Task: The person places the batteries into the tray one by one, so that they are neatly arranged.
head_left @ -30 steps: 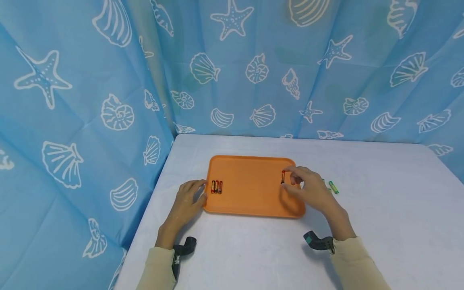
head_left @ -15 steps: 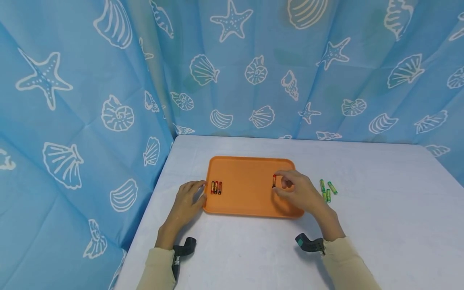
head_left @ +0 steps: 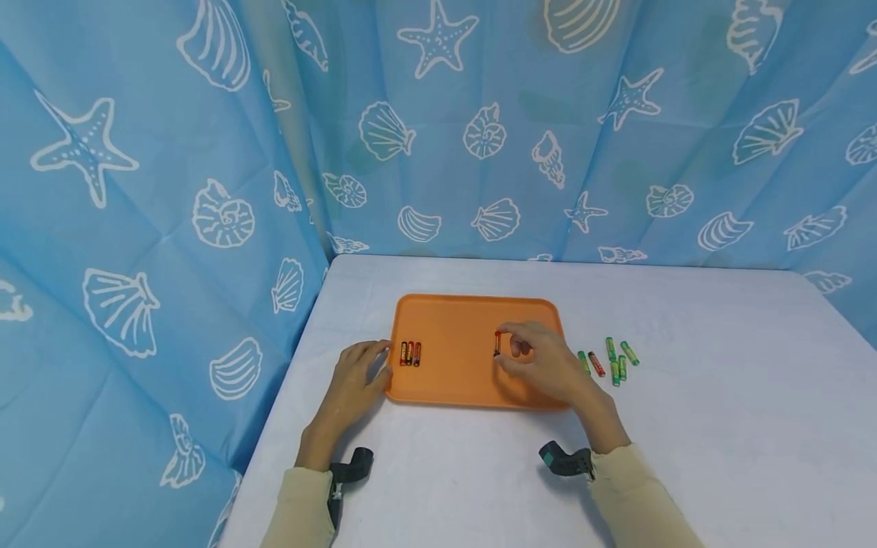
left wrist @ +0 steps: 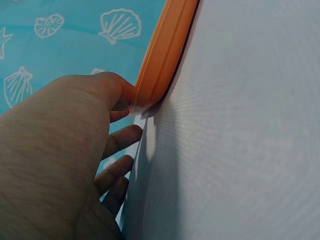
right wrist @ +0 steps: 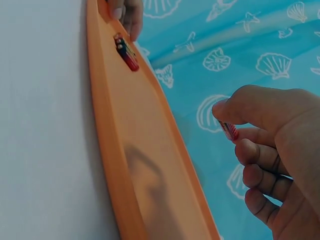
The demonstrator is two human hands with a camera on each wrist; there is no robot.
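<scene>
Right hand (head_left: 541,365) pinches a red-black battery (head_left: 497,345) above the tray (head_left: 455,380); I see the left hand (head_left: 351,387), relaxed, touching the tray's left edge near three more batteries (head_left: 409,354).

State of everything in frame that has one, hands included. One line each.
Orange tray: flat on the table
Raised red-black battery: pinched, above the tray
Right hand: pinching that battery
Left hand: touching the tray's left edge
Three red-black batteries: lying side by side, tray's left end
Five green batteries: loose on the table, right of the tray
Loose red-black battery: lying among the green ones
Curtain: hanging, creased
</scene>
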